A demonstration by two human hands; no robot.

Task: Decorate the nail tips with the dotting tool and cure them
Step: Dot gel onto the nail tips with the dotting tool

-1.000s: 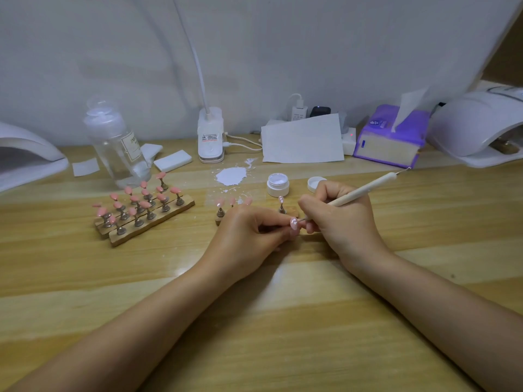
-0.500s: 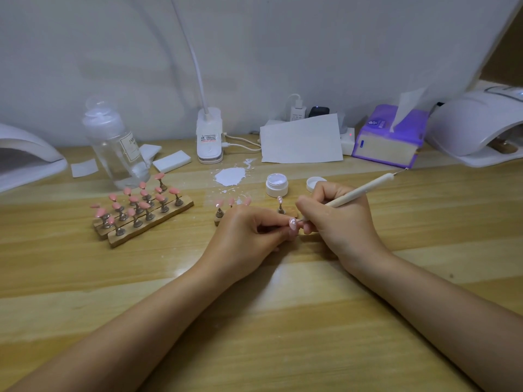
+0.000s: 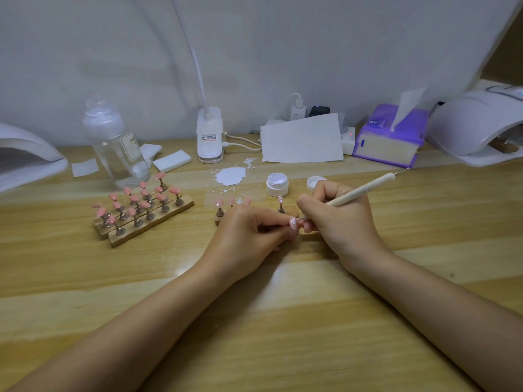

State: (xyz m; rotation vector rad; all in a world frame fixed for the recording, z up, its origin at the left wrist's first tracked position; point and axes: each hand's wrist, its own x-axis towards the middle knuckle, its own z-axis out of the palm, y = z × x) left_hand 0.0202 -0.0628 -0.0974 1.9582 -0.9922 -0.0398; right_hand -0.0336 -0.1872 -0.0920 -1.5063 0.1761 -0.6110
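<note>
The nail tip sits pinched in the curled fingers of the left hand, low over the wooden table. The right hand grips the dotting tool like a pen, fingers curled round it, its point touching the nail tip. Both forearms rest on the table. The nail tip's stand is hidden inside the left fingers
</note>
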